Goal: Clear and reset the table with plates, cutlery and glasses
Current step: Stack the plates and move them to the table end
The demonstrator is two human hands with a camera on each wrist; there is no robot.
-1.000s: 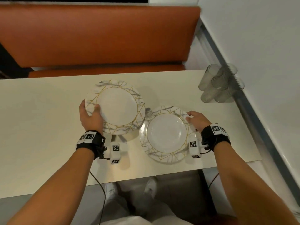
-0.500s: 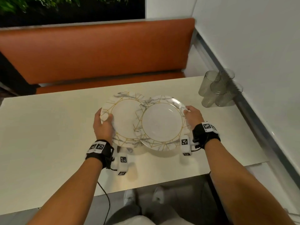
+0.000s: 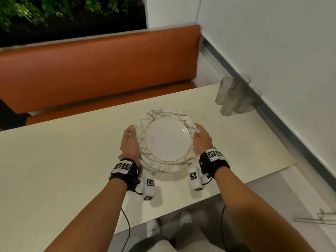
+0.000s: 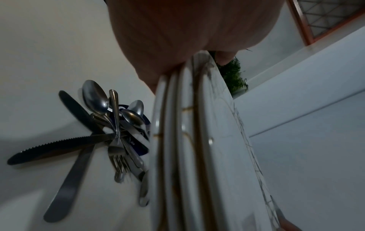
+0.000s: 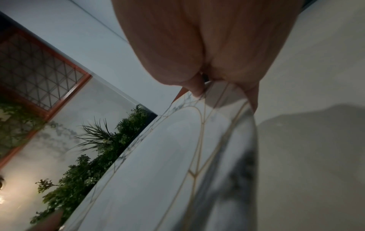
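Plates [image 3: 167, 140]: round, glossy white china with a grey marble-veined rim and thin gold lines; they sit stacked one on another near the front edge of the counter, between the two hands. The left wrist view shows several rims [image 4: 189, 140] layered edge-on.
Left hand [image 3: 129, 142]: set against the left rim of the stack, fingers [image 3: 131, 130] fairly straight and together along the edge, thumb over the top rim in the wrist view; it holds the stack from that side.
Right hand [image 3: 202, 139]: on the right rim, fingers curved round the edge with the thumb [image 5: 196, 87] pressing on the patterned border, so it grips the top plate.
Counter [image 3: 63, 160]: smooth, matte, cream-coloured slab with a straight front edge.
Glasses [image 3: 235, 96]: a tight cluster of tall, smoky clear tumblers at the far right corner of the counter, well apart from the plates, against the wall.
Cutlery [image 4: 102, 132]: seen only from the left wrist; shiny steel spoons, forks and serrated knives fanned out of a dark holder, just beside the stack's left edge.
Bench [image 3: 100, 70]: long, padded seat in smooth orange-brown leather-like cover behind the counter.
Plants [image 3: 63, 8]: dark green leafy foliage above the bench back.
Wristbands [image 3: 125, 169]: black straps carrying white blocks printed with black square codes, one on each wrist.
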